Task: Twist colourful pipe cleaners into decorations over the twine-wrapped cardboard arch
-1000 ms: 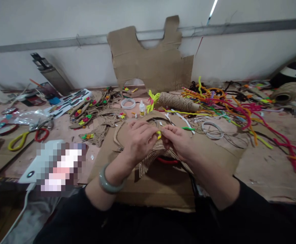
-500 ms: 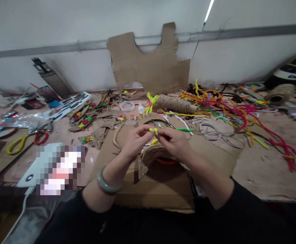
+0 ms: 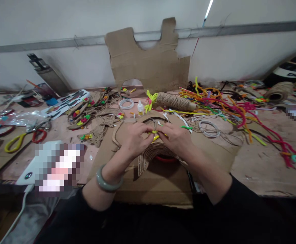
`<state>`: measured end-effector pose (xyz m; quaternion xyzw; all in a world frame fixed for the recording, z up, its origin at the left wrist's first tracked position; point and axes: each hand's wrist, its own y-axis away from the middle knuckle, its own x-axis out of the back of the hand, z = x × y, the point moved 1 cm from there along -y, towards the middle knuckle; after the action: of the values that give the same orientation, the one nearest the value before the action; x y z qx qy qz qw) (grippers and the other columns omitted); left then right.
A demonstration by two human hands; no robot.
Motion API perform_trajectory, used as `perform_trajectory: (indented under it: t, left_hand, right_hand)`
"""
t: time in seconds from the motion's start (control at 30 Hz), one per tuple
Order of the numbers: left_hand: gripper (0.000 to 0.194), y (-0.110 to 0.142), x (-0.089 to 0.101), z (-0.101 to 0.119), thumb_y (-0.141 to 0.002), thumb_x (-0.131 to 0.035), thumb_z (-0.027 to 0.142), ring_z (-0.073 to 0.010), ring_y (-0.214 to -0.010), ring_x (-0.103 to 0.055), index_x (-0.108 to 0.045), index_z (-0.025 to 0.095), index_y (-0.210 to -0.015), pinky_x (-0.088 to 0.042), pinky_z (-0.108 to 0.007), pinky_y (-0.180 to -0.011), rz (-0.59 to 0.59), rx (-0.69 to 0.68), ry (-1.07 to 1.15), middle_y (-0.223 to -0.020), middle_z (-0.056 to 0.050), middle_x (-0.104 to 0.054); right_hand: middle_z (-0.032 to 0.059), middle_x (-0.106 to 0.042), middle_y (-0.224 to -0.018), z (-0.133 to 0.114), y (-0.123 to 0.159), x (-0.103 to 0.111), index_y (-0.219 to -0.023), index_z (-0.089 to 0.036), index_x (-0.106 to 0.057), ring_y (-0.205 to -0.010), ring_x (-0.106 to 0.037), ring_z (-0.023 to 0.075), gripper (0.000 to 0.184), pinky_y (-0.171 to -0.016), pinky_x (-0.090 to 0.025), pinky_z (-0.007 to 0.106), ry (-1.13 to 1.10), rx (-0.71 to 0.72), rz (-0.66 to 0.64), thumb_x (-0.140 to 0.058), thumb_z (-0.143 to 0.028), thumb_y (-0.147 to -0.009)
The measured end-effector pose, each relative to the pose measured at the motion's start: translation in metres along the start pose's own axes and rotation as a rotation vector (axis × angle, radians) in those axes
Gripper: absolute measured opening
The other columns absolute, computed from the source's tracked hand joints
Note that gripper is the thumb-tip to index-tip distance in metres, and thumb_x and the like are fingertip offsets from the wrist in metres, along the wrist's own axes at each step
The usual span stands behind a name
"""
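Note:
A small twisted piece of yellow cord (image 3: 154, 131) is pinched between both hands, mostly hidden by the fingertips. My left hand (image 3: 137, 137), with a pale green bangle (image 3: 109, 179) on its wrist, grips it from the left. My right hand (image 3: 176, 138) has fingers closed on its other side. Just below them lies a curved, rope-covered arch (image 3: 148, 159) on a cardboard sheet (image 3: 127, 189). Something red (image 3: 166, 159) shows under the arch. Beside the right hand is a green pen-like stick (image 3: 186, 127).
Rope-wrapped pieces with coloured knots (image 3: 83, 120) lie left, near scissors (image 3: 15, 143) and a white power bank (image 3: 39, 159) with a phone. Behind stand a glue bottle (image 3: 140, 107), a twine roll (image 3: 174, 101) and cut cardboard (image 3: 148, 67). Coloured cords (image 3: 221, 98) spread right.
The hands have drawn closer together around the yellow cord, and the fingertips now cover more of it. The whole view has shifted slightly.

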<state>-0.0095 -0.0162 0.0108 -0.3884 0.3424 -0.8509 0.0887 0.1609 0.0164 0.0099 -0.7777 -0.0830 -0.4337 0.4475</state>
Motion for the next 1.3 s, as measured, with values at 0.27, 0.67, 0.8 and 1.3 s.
perform_trajectory:
  t: [0.27, 0.67, 0.8, 1.3]
  left_hand:
    - [0.010, 0.001, -0.001, 0.005, -0.078, -0.063, 0.012, -0.0130, -0.069, -0.067, -0.070, 0.019, -0.077, -0.051, -0.024, -0.068, 0.060, 0.051, 0.086, -0.074, -0.001, -0.074]
    - [0.006, 0.000, 0.004, 0.010, -0.080, -0.062, 0.019, -0.0133, -0.069, -0.063, -0.066, 0.018, -0.075, -0.049, -0.025, -0.068, -0.108, 0.329, 0.319, -0.071, 0.000, -0.068]
    - [0.008, -0.002, 0.003, 0.009, -0.076, -0.064, 0.023, -0.0102, -0.060, -0.054, -0.064, 0.016, -0.071, -0.043, -0.024, -0.062, -0.183, 0.539, 0.549, -0.064, 0.002, -0.062]
    - [0.027, -0.001, 0.002, 0.002, -0.059, -0.078, 0.035, -0.0081, -0.059, -0.047, -0.065, 0.015, -0.072, -0.032, -0.024, -0.057, -0.401, 0.879, 0.960, -0.066, 0.001, -0.061]
  right_hand:
    - [0.0036, -0.071, -0.082, 0.004, 0.002, -0.009, -0.090, -0.020, -0.069, -0.068, -0.061, 0.0146, 0.019, -0.061, -0.041, 0.026, -0.221, -0.047, 0.040, -0.050, -0.018, -0.087]
    - [0.0006, -0.063, -0.073, 0.004, -0.003, -0.012, -0.082, -0.020, -0.062, -0.068, -0.057, 0.0126, 0.010, -0.065, -0.046, 0.026, -0.662, -0.133, 0.016, -0.053, -0.016, -0.085]
    - [0.0020, -0.066, -0.078, 0.008, -0.006, -0.008, -0.082, -0.021, -0.064, -0.075, -0.061, 0.0141, 0.009, -0.069, -0.048, 0.027, -0.604, -0.019, 0.030, -0.057, -0.018, -0.086]
    - [0.0026, -0.076, -0.087, 0.019, -0.006, 0.007, -0.089, -0.021, -0.071, -0.079, -0.069, 0.0140, 0.018, -0.073, -0.052, 0.025, -0.510, 0.127, -0.128, -0.054, -0.019, -0.090]
